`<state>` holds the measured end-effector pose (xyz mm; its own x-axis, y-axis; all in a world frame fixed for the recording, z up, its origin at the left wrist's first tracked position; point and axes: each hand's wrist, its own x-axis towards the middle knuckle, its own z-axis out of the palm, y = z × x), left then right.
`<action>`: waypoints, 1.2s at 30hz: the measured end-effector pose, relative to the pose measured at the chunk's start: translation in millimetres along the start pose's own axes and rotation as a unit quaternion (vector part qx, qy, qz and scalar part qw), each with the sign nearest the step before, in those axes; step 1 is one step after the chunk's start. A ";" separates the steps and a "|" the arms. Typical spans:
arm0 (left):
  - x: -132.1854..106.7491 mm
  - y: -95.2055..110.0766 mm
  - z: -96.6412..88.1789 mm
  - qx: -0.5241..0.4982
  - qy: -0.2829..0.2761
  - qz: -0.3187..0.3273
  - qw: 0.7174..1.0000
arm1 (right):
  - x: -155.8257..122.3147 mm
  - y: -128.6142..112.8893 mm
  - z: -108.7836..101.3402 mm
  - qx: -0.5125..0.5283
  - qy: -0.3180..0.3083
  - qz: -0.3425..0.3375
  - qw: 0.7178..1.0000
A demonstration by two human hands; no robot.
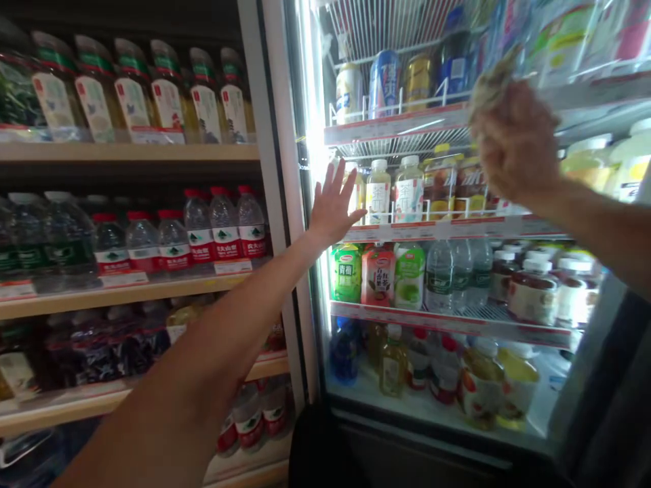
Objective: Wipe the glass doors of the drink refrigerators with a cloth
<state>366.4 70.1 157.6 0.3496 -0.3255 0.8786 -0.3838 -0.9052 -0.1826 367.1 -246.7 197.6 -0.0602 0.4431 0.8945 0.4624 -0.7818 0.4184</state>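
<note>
My left hand (333, 207) is stretched out with its fingers spread, held flat by the left edge of the lit drinks fridge (305, 285), just left of the pale tea bottles (379, 193) on the second shelf (432, 230). It holds nothing. My right hand (516, 146) is raised in front of the upper shelf rail (397, 125), blurred, its fingers curled round a pale speckled wad (491, 85) that I cannot make out. Cans (385, 81) stand on the top shelf behind it.
Green and red juice bottles (363, 272) and water bottles (458, 274) fill the third fridge shelf. The fridge's glass door (595, 386) stands swung out at the right. Wooden shelves on the left carry red-capped water bottles (198, 230) and tea bottles (132, 95).
</note>
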 end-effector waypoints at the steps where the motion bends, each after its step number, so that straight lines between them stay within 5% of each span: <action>1: -2.4 5.2 2.2 0.000 0.002 -0.013 1.000 | -10.4 -4.7 1.3 -0.010 -0.009 -0.029 0.999; 3: -7.3 15.1 6.9 -0.004 0.012 -0.033 0.999 | -24.3 -8.0 3.1 0.010 -0.096 -0.146 0.985; 5: -10.4 21.8 12.0 -0.006 0.031 -0.047 0.998 | -22.8 1.8 -0.6 -0.021 -0.085 -0.089 0.992; 7: -10.7 25.2 16.3 -0.003 0.048 -0.059 0.997 | -12.5 15.4 -9.6 -0.060 -0.005 0.019 0.998; 9: -10.0 27.9 18.5 0.002 0.057 -0.071 0.996 | -9.2 17.7 -16.7 -0.073 0.056 0.056 0.994; 12: -12.0 33.6 18.1 0.014 0.058 -0.076 0.995 | -28.0 -4.0 -12.5 -0.065 0.030 -0.034 0.997; 15: -18.5 38.1 19.6 0.032 0.053 -0.059 0.996 | -34.7 -20.1 2.0 -0.054 -0.067 -0.140 0.986; 20: -27.0 36.6 26.7 0.046 0.066 -0.041 0.996 | 10.3 -21.0 13.8 -0.081 0.031 0.136 0.987; 21: -28.0 36.2 27.6 0.045 0.067 -0.040 0.996 | 11.1 -27.3 15.8 -0.072 0.024 0.122 0.990; 23: -29.6 35.7 28.9 0.040 0.067 -0.036 0.996 | 0.6 -44.4 19.3 -0.036 -0.059 -0.025 0.997; 25: -31.0 35.7 29.5 0.036 0.066 -0.031 0.997 | -11.1 -55.2 20.6 -0.001 -0.145 -0.168 0.975; 26: -31.5 36.0 29.5 0.036 0.065 -0.030 0.997 | -12.0 -55.1 20.2 0.005 -0.156 -0.181 0.971; 29: -32.6 37.6 28.4 0.039 0.061 -0.030 0.997 | 6.2 -38.9 17.6 -0.033 -0.046 0.008 0.998; 31: -33.2 38.6 27.1 0.037 0.058 -0.031 0.997 | 14.5 -31.5 16.9 -0.053 0.019 0.112 0.992; 33: -34.6 38.7 26.3 0.036 0.058 -0.029 0.997 | 2.4 -35.9 16.4 -0.043 -0.002 0.064 0.997; 36: -38.6 38.2 28.6 0.046 0.068 -0.016 0.997 | -36.9 -44.9 12.5 0.000 -0.124 -0.179 0.976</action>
<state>362.7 40.3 104.1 0.2388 -0.2626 0.9349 -0.2922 -0.9376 -0.1887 359.6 -222.5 143.8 -0.0026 0.7805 0.6252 0.4501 -0.5573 0.6977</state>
